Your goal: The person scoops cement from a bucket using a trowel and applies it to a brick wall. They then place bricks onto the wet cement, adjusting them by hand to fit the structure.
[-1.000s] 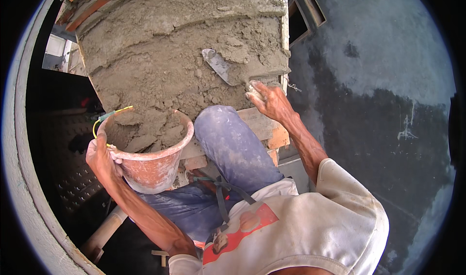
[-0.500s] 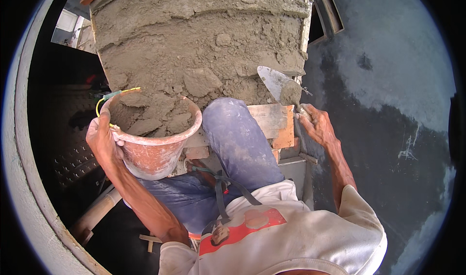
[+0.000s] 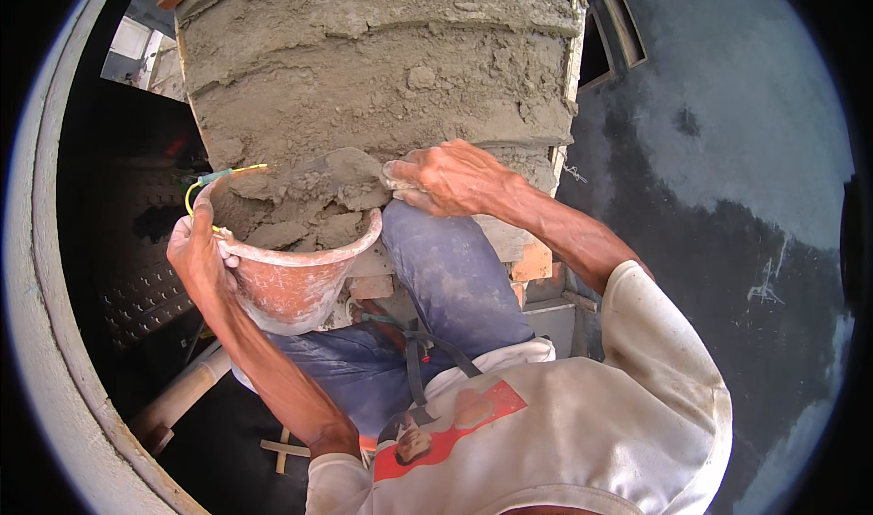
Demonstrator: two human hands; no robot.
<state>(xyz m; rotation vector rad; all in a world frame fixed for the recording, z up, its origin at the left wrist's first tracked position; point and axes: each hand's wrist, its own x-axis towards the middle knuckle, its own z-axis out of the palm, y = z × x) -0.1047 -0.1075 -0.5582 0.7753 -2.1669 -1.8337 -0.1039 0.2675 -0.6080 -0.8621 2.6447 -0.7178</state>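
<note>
My left hand [image 3: 200,256] grips the rim of an orange-brown bucket [image 3: 286,287], which tilts toward the steps. Grey mortar [image 3: 300,210] fills the bucket to near its rim. Above its right side, my right hand [image 3: 446,178] is closed round the handle of a trowel [image 3: 341,162]. Mortar covers most of the trowel's blade, and the fist hides its handle. A yellow-green wire handle [image 3: 193,192] is fixed to the bucket's left side. My bent knee [image 3: 436,242] is just right of the bucket.
Rough mortar-covered steps [image 3: 382,78] rise ahead, edged by a wooden board [image 3: 577,42] on the right. A grey wall [image 3: 727,151] stands to the right. Dark space drops away on the left, with a pole [image 3: 186,388] below. Bricks [image 3: 532,262] show under the lowest step.
My right hand has swung left with the trowel, from the right edge of the steps to over the bucket. My left hand and the bucket have barely shifted.
</note>
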